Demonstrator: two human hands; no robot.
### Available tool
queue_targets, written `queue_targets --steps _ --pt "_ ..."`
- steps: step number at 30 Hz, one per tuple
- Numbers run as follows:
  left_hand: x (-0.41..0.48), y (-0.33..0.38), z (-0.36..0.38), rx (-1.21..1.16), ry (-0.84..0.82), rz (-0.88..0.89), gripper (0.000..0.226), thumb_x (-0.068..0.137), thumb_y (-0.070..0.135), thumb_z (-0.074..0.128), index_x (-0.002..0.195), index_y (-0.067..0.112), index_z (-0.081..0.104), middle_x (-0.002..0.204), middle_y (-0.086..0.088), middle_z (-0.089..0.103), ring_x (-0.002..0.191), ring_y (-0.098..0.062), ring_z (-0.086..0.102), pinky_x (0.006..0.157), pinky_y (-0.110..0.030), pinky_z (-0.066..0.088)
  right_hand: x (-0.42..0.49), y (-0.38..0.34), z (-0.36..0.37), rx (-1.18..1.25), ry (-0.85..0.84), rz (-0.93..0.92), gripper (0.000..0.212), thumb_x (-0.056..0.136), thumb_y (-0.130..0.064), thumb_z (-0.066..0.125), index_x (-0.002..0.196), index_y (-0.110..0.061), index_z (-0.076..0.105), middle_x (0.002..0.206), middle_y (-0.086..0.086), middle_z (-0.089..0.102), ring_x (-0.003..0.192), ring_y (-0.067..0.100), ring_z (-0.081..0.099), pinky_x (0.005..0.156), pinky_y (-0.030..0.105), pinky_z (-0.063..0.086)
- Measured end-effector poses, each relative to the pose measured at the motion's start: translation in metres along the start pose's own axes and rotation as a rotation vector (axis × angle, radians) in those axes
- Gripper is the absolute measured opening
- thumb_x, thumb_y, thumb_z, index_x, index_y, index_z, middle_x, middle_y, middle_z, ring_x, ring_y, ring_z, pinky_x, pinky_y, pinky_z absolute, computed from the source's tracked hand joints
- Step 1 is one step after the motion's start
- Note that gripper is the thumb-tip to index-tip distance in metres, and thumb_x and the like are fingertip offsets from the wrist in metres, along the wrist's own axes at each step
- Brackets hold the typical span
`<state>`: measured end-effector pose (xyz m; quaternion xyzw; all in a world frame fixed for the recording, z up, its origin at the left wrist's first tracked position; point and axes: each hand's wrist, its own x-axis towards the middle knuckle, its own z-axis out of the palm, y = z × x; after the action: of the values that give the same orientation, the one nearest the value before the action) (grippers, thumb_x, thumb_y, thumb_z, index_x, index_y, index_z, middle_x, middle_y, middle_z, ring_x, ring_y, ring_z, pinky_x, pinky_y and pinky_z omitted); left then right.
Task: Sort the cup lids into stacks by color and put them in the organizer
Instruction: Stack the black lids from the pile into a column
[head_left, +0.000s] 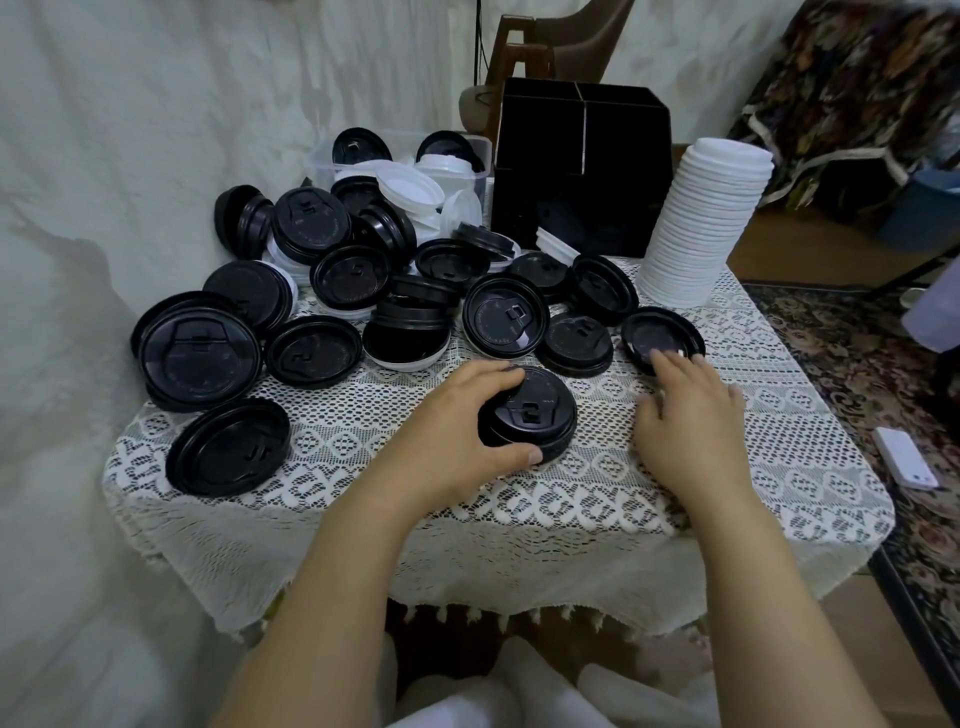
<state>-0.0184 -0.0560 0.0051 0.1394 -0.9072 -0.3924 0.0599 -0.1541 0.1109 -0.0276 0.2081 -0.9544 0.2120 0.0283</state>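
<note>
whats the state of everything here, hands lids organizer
left hand: grips small black lid stack
right hand: fingers straight, touching single black lid
white lid stack: tall, standing beside organizer
loose black lids: scattered, unstacked
organizer: upright, contents too dark to tell
clear tub: holds mixed lids

Head-worn view, forward and down, close over table (571, 499)

black lids (530, 413) - glossy plastic | white lids (701, 218) - matt plastic | tablecloth (519, 499) - openwork lace
</note>
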Motion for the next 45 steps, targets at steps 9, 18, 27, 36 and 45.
queue_targets --steps 9,18,27,36,45 --pt "0.0 0.0 0.0 -0.019 -0.015 -0.01 0.075 0.079 0.033 0.076 0.144 0.03 0.039 0.128 0.031 0.029 0.116 0.009 0.031 0.1 -0.014 0.022 -0.006 -0.01 -0.009 0.197 0.269 0.047 0.024 0.094 -0.029 0.061 0.108 -0.012 0.069 0.093 0.002 0.068 0.089 0.025 0.06 0.081 0.038 0.046" --pt "0.001 0.0 0.001 -0.011 -0.012 -0.008 0.074 0.08 0.034 0.076 0.144 0.033 0.038 0.135 0.029 0.03 0.117 0.009 0.03 0.1 -0.016 0.022 -0.01 -0.016 -0.029 0.989 0.136 0.443 0.038 0.097 -0.009 0.051 0.134 -0.016 0.054 0.093 0.018 0.066 0.084 0.017 0.059 0.09 0.045 0.052" --pt "0.0 -0.001 0.002 -0.016 -0.014 -0.008 0.074 0.079 0.034 0.076 0.144 0.032 0.039 0.129 0.031 0.028 0.116 0.01 0.03 0.099 -0.014 0.022 -0.014 -0.001 -0.028 0.322 0.213 0.293 0.02 0.09 -0.014 0.055 0.086 -0.006 0.072 0.064 0.002 0.062 0.061 0.02 0.055 0.056 0.027 0.036" --pt "0.001 -0.001 0.001 -0.028 -0.013 -0.007 0.074 0.079 0.033 0.076 0.143 0.032 0.039 0.136 0.028 0.031 0.115 0.009 0.032 0.095 -0.009 0.024 -0.016 0.005 -0.022 0.412 -0.246 -0.048 0.071 0.074 -0.022 0.068 0.141 -0.033 0.045 0.123 -0.016 0.047 0.125 0.019 0.047 0.114 0.054 0.026" --pt "0.0 -0.001 0.0 -0.031 -0.02 -0.011 0.076 0.077 0.03 0.078 0.143 0.032 0.04 0.132 0.029 0.031 0.116 0.008 0.032 0.098 -0.013 0.023 -0.016 0.006 -0.026 0.405 -0.201 -0.127 0.067 0.077 -0.02 0.079 0.137 -0.026 0.051 0.125 -0.014 0.048 0.116 0.007 0.05 0.11 0.031 0.037"
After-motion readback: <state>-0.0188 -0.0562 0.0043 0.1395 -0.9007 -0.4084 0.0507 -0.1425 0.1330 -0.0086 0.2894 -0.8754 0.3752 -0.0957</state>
